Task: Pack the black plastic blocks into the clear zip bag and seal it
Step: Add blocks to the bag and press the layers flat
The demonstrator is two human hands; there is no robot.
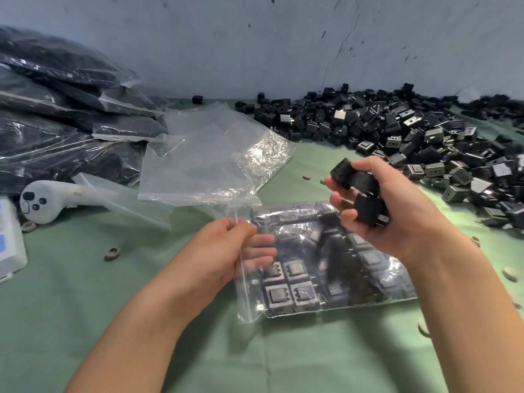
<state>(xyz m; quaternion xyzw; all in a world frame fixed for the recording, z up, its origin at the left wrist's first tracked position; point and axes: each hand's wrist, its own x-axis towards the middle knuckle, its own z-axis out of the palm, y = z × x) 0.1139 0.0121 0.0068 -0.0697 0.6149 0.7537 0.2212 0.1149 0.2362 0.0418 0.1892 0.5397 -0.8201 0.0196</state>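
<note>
A clear zip bag lies on the green cloth in front of me, partly filled with black plastic blocks laid in rows. My left hand pinches the bag's open mouth at its left edge, with the fingers inside the opening. My right hand hovers just above the bag's upper right part and grips a few black blocks. A big loose heap of black blocks covers the table at the right and back.
Empty clear bags lie behind the filled one. Packed, sealed bags are stacked at the left. A white controller and a white box sit at the left edge. Small grey rings are scattered on the cloth.
</note>
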